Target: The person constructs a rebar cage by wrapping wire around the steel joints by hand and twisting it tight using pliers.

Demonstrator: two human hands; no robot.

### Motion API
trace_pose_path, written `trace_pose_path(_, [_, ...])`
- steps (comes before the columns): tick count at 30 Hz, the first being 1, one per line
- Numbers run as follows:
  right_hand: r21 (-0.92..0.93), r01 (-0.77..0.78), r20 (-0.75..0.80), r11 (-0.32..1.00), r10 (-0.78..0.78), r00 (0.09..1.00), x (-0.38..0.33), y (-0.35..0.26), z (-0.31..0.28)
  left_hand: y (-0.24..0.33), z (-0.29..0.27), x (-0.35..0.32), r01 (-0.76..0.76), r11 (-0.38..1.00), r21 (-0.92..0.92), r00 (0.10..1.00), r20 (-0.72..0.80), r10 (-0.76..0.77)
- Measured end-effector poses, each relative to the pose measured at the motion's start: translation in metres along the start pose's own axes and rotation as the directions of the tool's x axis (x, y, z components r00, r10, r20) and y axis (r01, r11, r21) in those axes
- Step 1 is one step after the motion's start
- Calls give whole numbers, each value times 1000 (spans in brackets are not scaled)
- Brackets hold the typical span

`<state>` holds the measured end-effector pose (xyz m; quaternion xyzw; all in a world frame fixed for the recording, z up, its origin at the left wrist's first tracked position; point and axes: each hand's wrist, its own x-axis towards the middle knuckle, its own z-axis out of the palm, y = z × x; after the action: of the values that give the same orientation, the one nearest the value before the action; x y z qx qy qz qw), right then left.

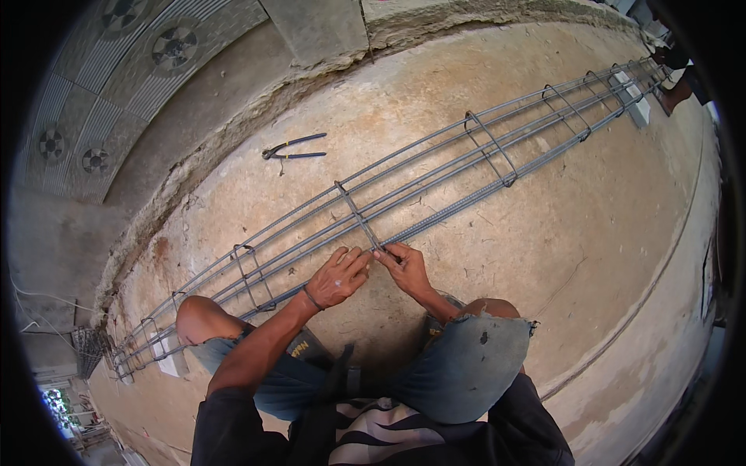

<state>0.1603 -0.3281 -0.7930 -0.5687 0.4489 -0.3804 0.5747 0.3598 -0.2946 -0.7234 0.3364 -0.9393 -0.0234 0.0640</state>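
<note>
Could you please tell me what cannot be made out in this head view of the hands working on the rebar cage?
- Where the left hand and right hand meet on the rebar cage: fingers cover the joint, so any tie wire there is hidden.
- Far cage end: a person's hand cut off by the dark rim.
- Near cage end: too small and bent.
- Pincers: jaws too small to read.

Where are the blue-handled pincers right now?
In the head view, the blue-handled metal pincers lie on the concrete floor, upper left of centre, beyond the long grey steel rebar cage and apart from both hands, near the slab's rough edge.
</note>
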Motion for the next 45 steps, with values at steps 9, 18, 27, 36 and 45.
trace_pose_path(9, [-234, 159, -89, 959, -184, 979, 1, 13, 3, -14, -11, 30, 727, 346, -593, 661, 468, -587])
trace_pose_path(18, [-208, 188, -127, 960, -217, 968, -2, 15, 7, -25, 45, 37, 677, 163, -718, 643, 470, -605])
trace_pose_path(27, [-441, 270, -124, 856, -356, 926, -1, -1, 12, -33, 35, 64, 539, -344, -769, 317, 563, -763])
trace_pose_path(36, [-564, 302, -131, 768, -445, 886, -2, -2, 19, -16, 43, 65, 426, -344, -837, 117, 428, -896])
trace_pose_path(45, [-530, 287, -88, 798, -389, 917, -6, -8, 12, 55, 34, 77, 375, 145, -916, -8, -160, -987])
